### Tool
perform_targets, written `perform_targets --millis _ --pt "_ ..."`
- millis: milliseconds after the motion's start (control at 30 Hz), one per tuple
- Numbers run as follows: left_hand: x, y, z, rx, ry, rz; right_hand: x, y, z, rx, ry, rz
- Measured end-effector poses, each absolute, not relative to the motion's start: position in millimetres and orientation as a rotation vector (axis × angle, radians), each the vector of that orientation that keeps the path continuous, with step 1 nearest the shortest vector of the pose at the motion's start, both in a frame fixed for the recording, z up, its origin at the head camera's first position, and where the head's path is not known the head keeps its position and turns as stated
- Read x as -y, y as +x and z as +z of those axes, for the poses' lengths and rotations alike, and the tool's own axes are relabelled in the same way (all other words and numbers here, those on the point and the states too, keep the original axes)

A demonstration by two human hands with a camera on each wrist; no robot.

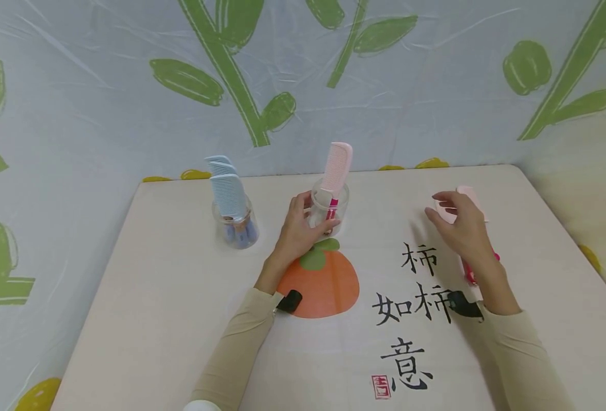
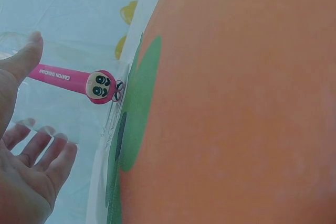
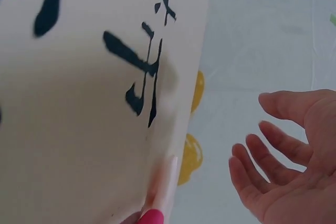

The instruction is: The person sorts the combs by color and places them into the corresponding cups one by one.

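Note:
My left hand (image 1: 299, 229) holds a clear glass jar (image 1: 342, 206), thumb across its front and fingers round its left side. A pink comb (image 1: 337, 162) stands in this jar, teeth end up; its dark pink handle (image 2: 65, 78) with a cartoon face shows through the glass in the left wrist view. My right hand (image 1: 462, 224) is raised over the table's right side, fingers loosely bent with nothing between them. Pink combs lie around and below it: one pale comb head (image 1: 468, 193) behind the hand, and a dark pink handle (image 1: 469, 274) partly hidden by the wrist.
A second glass jar (image 1: 242, 237) to the left holds several light blue combs (image 1: 229, 195). The table (image 1: 169, 285) carries a printed orange persimmon (image 1: 328, 285) and black characters (image 1: 404, 365). A patterned curtain (image 1: 128, 114) hangs behind the table's back edge.

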State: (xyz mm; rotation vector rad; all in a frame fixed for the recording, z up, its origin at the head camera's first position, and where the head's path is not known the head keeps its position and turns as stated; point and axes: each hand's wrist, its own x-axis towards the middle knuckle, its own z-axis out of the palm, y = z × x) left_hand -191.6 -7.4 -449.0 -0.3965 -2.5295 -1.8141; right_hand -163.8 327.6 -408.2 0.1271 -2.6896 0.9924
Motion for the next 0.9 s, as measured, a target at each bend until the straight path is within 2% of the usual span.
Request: perform_targets --millis 533,900 --pt "8.1 -191.5 -448.1 2.548 -0.387 -1.810 -355.6 -151.9 -421.1 2.858 -0.110 0.972" --pt "8.6 -191.6 -450.2 2.545 -0.387 -1.813 -368.4 -145.0 -426.2 2.929 -0.168 0.944"
